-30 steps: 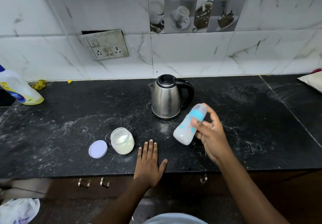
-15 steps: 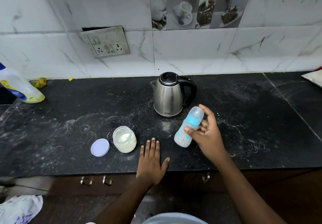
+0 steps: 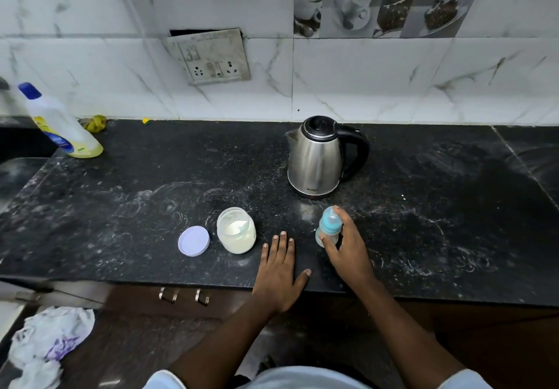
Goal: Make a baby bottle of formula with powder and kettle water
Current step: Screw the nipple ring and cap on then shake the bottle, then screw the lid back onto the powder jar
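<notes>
A baby bottle [image 3: 328,228] with a blue collar and clear cap stands upright on the black counter [image 3: 438,207], holding pale liquid. My right hand [image 3: 348,249] wraps around it from the right. My left hand [image 3: 279,270] lies flat on the counter's front edge, fingers apart, holding nothing. An open jar of white powder [image 3: 236,231] stands left of my left hand, its lilac lid [image 3: 194,241] lying beside it. Behind the bottle stands a steel kettle [image 3: 317,158] with a black lid and handle.
A yellow detergent bottle [image 3: 60,125] leans at the far left by the wall, with a yellow scrap [image 3: 96,122] beside it. A wall socket plate [image 3: 211,55] sits above the counter. Drawer handles [image 3: 184,295] show below the edge; a crumpled plastic bag [image 3: 48,343] lies on the floor.
My right hand has brought the tilted bottle down and stood it upright on the counter in front of the kettle. My left hand has stayed flat.
</notes>
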Demonstrator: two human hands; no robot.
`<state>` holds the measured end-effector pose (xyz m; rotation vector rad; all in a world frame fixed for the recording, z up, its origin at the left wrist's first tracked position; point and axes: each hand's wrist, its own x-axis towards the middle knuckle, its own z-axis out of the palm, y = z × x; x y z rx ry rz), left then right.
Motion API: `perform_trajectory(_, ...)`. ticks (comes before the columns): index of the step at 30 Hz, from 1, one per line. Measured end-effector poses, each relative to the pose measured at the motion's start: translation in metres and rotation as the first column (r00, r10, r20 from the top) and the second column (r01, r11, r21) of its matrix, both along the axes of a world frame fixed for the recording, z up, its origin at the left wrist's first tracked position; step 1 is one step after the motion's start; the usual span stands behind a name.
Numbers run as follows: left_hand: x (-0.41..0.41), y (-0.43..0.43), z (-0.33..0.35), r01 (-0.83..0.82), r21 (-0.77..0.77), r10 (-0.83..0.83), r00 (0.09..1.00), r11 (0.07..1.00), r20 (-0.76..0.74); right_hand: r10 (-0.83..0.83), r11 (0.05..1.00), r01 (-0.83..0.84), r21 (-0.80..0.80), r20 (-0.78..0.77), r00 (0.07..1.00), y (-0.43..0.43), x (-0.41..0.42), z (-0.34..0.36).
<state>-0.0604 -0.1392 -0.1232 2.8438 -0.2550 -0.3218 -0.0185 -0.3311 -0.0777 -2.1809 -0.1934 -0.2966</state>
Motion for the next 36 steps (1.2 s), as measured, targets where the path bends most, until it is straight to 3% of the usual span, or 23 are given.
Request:
perform_trajectory(8, 0.000, 0.011, 0.009, 0.049, -0.198, -0.043, 0.998, 0.979, 0.035, -0.009, 1.000, 0.010, -0.025, 0.067, 0.998, 0.005, 0.004, -0.012)
perform_trajectory(12, 0.001, 0.012, 0.038, 0.103, -0.357, -0.025, 0.976, 0.928, 0.217, -0.024, 0.999, 0.029, -0.032, 0.149, 0.989, 0.004, 0.005, -0.021)
perform_trajectory(14, 0.006, 0.020, 0.066, 0.115, -0.479, 0.079, 0.927, 0.870, 0.367, -0.103, 0.991, 0.120, -0.066, 0.220, 0.970, 0.004, 0.004, -0.026)
perform_trajectory(16, 0.012, 0.039, 0.100, 0.068, -0.606, 0.290, 0.832, 0.793, 0.473, -0.162, 0.976, 0.199, -0.085, 0.320, 0.934, 0.007, 0.001, -0.021)
perform_trajectory(19, 0.022, 0.096, 0.136, -0.206, -0.707, 0.632, 0.656, 0.676, 0.413, -0.133, 0.978, 0.195, -0.071, 0.508, 0.851, 0.027, -0.007, 0.009)
perform_trajectory(21, 0.030, 0.146, 0.130, -0.445, -0.578, 0.698, 0.628, 0.684, 0.344, -0.064, 0.991, 0.120, -0.059, 0.580, 0.812, 0.046, -0.011, 0.031)
perform_trajectory(23, 0.035, 0.186, 0.111, -0.607, -0.333, 0.682, 0.704, 0.722, 0.196, -0.010, 0.999, 0.037, -0.034, 0.586, 0.810, 0.069, -0.009, 0.043)
perform_trajectory(25, 0.034, 0.205, 0.092, -0.618, -0.136, 0.625, 0.780, 0.774, 0.016, 0.013, 0.999, -0.030, 0.022, 0.543, 0.840, 0.090, -0.003, 0.050)
perform_trajectory(27, 0.030, 0.208, 0.075, -0.546, -0.035, 0.542, 0.836, 0.837, -0.082, 0.041, 0.996, -0.074, 0.046, 0.495, 0.868, 0.108, 0.002, 0.051)
perform_trajectory(31, 0.028, 0.204, 0.051, -0.500, 0.026, 0.500, 0.863, 0.866, -0.067, 0.103, 0.990, -0.131, 0.059, 0.346, 0.933, 0.130, 0.002, 0.048)
perform_trajectory(36, 0.031, 0.200, 0.055, -0.504, -0.009, 0.504, 0.864, 0.864, -0.010, 0.163, 0.974, -0.191, 0.124, 0.206, 0.965, 0.143, 0.006, 0.051)
